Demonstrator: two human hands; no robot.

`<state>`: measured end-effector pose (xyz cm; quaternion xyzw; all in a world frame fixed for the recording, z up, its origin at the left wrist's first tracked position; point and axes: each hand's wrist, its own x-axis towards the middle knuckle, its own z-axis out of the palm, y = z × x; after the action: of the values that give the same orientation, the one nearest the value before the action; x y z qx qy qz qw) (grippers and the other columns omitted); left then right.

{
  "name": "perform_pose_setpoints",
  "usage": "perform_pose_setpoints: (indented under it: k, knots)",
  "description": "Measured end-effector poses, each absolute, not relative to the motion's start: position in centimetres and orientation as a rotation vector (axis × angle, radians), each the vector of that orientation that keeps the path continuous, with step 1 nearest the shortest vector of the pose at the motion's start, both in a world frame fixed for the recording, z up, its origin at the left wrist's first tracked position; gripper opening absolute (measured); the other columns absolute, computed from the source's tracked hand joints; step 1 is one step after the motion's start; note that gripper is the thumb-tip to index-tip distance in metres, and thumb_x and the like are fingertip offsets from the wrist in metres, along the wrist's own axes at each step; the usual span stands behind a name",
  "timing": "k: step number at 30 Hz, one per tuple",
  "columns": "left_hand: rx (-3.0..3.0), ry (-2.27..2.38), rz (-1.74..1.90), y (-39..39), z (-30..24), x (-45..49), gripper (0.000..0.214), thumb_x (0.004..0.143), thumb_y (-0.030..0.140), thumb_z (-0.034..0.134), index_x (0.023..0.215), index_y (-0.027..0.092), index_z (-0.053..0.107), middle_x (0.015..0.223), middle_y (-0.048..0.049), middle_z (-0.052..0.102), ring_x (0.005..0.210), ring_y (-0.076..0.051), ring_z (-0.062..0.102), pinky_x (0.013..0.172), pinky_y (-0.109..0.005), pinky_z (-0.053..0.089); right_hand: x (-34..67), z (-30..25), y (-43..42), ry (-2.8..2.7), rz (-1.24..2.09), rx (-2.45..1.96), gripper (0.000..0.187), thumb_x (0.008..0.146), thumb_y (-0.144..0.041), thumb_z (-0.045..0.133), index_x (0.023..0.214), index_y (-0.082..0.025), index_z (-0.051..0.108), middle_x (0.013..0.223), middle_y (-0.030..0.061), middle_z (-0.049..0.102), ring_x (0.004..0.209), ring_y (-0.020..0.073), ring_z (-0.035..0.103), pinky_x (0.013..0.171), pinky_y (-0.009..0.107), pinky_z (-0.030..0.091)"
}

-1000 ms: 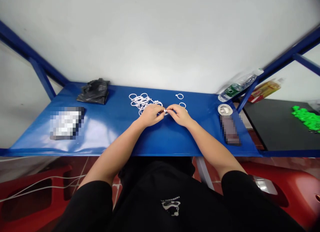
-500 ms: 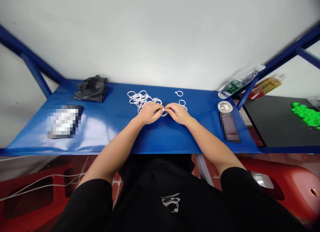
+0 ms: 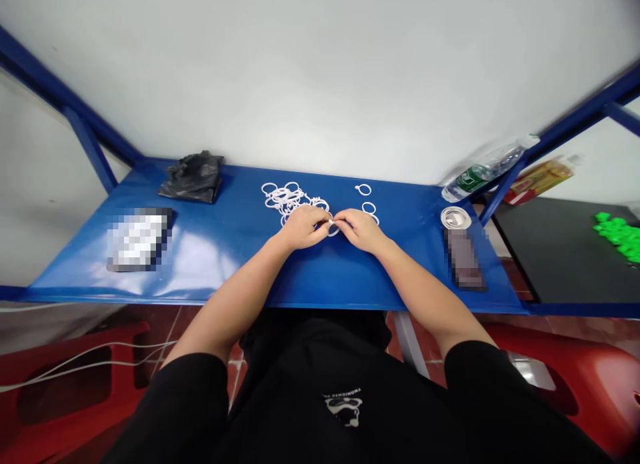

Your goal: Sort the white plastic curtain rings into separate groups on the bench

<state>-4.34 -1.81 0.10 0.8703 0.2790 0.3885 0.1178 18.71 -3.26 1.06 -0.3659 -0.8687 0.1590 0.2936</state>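
Observation:
Between my two hands is a small white plastic ring (image 3: 333,231), pinched at its upper side. My left hand (image 3: 306,228) has thumb and fingers closed on the ring's left part. From the other side my right hand (image 3: 364,229) pinches it too, the fingertips of both hands nearly meeting. A tangled pile of similar white rings (image 3: 285,197) lies just beyond my left hand. Past my right hand are a few separate rings (image 3: 369,208), one partly covered by the hand. Another loose ring (image 3: 365,190) with a small knob lies farther back.
A crumpled black plastic bag (image 3: 193,177) and a blurred-out flat item (image 3: 140,241) lie on the blue table (image 3: 220,244) at left. At right are a white coil (image 3: 455,218), a blurred dark item (image 3: 466,259) and a plastic bottle (image 3: 487,171). Green pieces (image 3: 620,234) sit on a black surface.
The whole view has shifted slightly to the right and tilted a little. Both hands keep their pinch on the ring, with hardly any movement of the fingers.

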Motion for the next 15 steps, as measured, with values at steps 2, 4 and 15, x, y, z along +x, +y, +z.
perform_pose_setpoints:
  k: [2,4,15]
  knots:
    - [2.547,0.807,1.153,-1.84,0.12,-4.34,0.019,0.094,0.028,0.056,0.087,0.02,0.071,0.073,-0.0028,0.073,0.067,-0.017,0.066,0.067,-0.03,0.047,18.7,1.09,-3.28,-2.319,0.418,-0.97,0.026,0.111,-0.035,0.048,0.109,-0.024,0.071,0.104,0.0083,0.079,0.096,0.0251,0.072,0.087,0.039,0.055]
    - [2.547,0.823,1.161,-1.86,0.08,-4.28,0.017,0.093,0.028,0.057,0.086,0.02,0.071,0.072,-0.0025,0.072,0.067,-0.017,0.066,0.067,-0.03,0.047,18.7,1.14,-3.31,-2.33,0.404,-0.964,0.026,0.111,-0.034,0.047,0.108,-0.023,0.071,0.105,0.0088,0.08,0.096,0.0253,0.073,0.087,0.039,0.055]
    - [2.624,0.953,1.13,-1.65,-0.27,-3.82,0.016,0.081,0.019,0.055,0.083,0.02,0.072,0.074,-0.0028,0.074,0.071,-0.02,0.069,0.07,-0.034,0.046,18.61,1.05,-3.31,-2.35,0.389,-0.919,0.02,0.109,-0.032,0.052,0.106,-0.023,0.07,0.102,0.0088,0.08,0.093,0.0257,0.073,0.086,0.04,0.055]
